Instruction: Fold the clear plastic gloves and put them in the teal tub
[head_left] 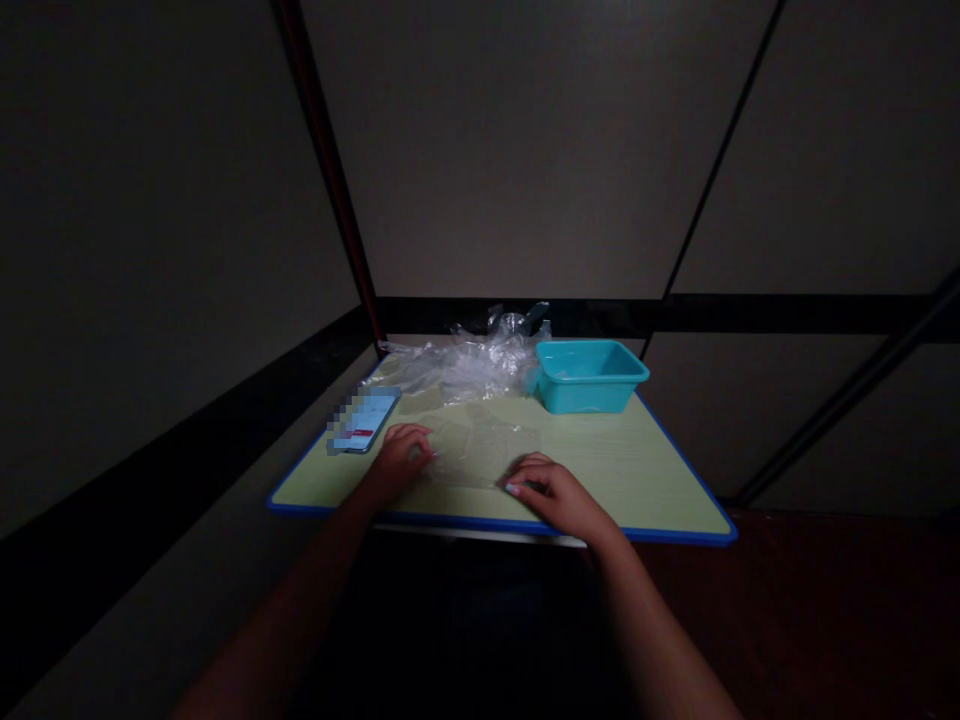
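A thin clear plastic bag (pixel 484 452) lies flat on the table between my hands. My left hand (pixel 401 462) is closed on the bag's left edge, with thumb and fingers together. At the bag's lower right corner, my right hand (pixel 551 490) pinches the plastic between thumb and curled fingers. Beyond the bag, a crumpled heap of clear plastic bags (pixel 480 365) spreads over the back of the table. To the right of that heap stands a turquoise basin (pixel 590 393).
The small light-topped table (pixel 637 480) has a blue edge. A phone (pixel 369 418) with a lit screen lies near the left edge, close to my left hand. Wall panels (pixel 517 150) rise behind the table and along its left side.
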